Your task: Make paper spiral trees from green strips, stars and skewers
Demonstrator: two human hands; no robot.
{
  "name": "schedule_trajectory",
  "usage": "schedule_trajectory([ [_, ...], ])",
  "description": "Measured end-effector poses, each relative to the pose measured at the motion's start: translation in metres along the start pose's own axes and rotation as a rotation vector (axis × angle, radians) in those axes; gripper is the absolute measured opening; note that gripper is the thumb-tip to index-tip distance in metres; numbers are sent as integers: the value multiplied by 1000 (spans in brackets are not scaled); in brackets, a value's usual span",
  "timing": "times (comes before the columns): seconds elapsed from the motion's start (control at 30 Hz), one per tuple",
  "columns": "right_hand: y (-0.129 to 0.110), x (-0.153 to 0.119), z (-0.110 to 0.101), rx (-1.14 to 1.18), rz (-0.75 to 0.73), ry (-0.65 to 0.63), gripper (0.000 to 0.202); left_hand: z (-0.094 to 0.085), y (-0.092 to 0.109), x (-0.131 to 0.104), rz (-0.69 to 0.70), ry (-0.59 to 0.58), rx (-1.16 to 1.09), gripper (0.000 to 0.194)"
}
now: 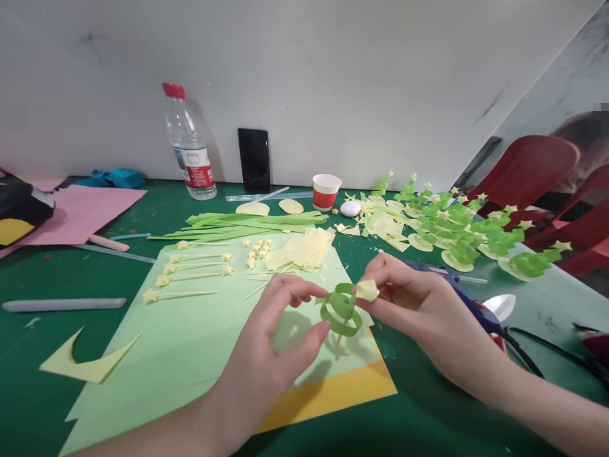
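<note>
My right hand (409, 298) pinches a paper craft piece just by its pale yellow folded star (368, 291). Below the star, a green paper strip (347, 328) curls in loose loops around a thin stick (338, 341). My left hand (285, 324) has thumb and forefinger apart at the left side of the loops; the fingertips are close to the strip, perhaps touching it. Underneath lie light green paper sheets (190, 355). On them rest several star-topped sticks (185, 296), small loose stars (257, 252) and a pile of pale yellow strips (302, 251).
Finished star-topped spirals (459, 247) stand on round bases at the right, near a glue gun (471, 301) with a cable. Along the wall are a water bottle (191, 149), a black phone (254, 160) and a paper cup (326, 192). Glue sticks (64, 305) and pink paper (90, 209) lie left.
</note>
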State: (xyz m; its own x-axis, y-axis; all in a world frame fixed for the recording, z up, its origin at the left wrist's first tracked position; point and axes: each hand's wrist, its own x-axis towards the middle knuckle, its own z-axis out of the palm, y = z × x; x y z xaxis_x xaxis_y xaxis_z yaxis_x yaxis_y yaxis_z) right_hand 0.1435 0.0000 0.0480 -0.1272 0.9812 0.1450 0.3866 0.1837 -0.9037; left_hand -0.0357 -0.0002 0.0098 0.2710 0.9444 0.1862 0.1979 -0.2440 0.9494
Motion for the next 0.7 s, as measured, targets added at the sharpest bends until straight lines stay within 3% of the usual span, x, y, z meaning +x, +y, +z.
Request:
schedule_trajectory([
  [0.07,1,-2,2,-4,-35,6,8,-1,6,2,123,-24,72,10],
  [0.17,2,-2,6,2,-84,2,10,-2,11,5,190,-27,140,3],
  [0.5,-7,2,15,-25,-161,-20,16,-10,18,13,166,4,203,16],
  [0.7,-14,7,19,-40,-196,-64,18,-17,18,19,152,25,241,10],
])
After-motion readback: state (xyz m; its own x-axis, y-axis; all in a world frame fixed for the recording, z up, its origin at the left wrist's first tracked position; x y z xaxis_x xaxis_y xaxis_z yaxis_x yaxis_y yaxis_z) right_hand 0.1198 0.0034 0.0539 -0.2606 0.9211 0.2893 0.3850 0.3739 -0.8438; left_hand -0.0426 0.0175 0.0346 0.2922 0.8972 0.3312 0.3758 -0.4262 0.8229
